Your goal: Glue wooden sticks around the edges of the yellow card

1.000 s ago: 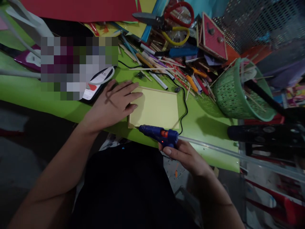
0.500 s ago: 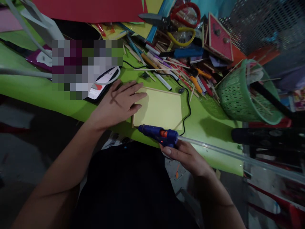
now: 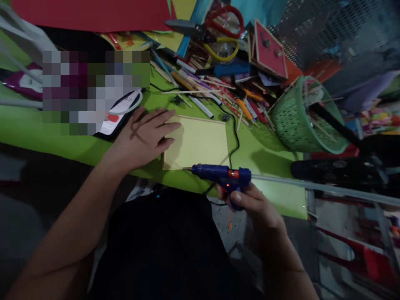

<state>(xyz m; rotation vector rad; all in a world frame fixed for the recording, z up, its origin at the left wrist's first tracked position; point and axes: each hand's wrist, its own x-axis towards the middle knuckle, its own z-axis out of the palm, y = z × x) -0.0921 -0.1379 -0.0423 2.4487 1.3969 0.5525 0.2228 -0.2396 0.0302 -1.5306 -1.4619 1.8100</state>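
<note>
A pale yellow rectangular card [image 3: 200, 141] lies on the green table, with thin wooden sticks along its far and left edges. My left hand [image 3: 146, 135] lies flat with its fingers spread, the fingertips over the card's left part. In my right hand [image 3: 254, 204] is a blue hot glue gun [image 3: 218, 173], its small red light lit. A long clear glue stick [image 3: 287, 183] juts from the gun's back. The metal nozzle is over the card's near edge; whether it touches cannot be told.
Behind the card lie loose sticks, markers [image 3: 201, 107] and big scissors [image 3: 206, 31]. A green basket [image 3: 290, 118] stands to the right, a phone [image 3: 114, 118] to the left. The black cord [image 3: 236, 141] curves past the card's right side. A pink board [image 3: 268, 48] leans at the back.
The glue gun in my right hand has moved right along the card's near edge, away from its left corner. My left hand stays on the card. The whole view has shifted slightly.
</note>
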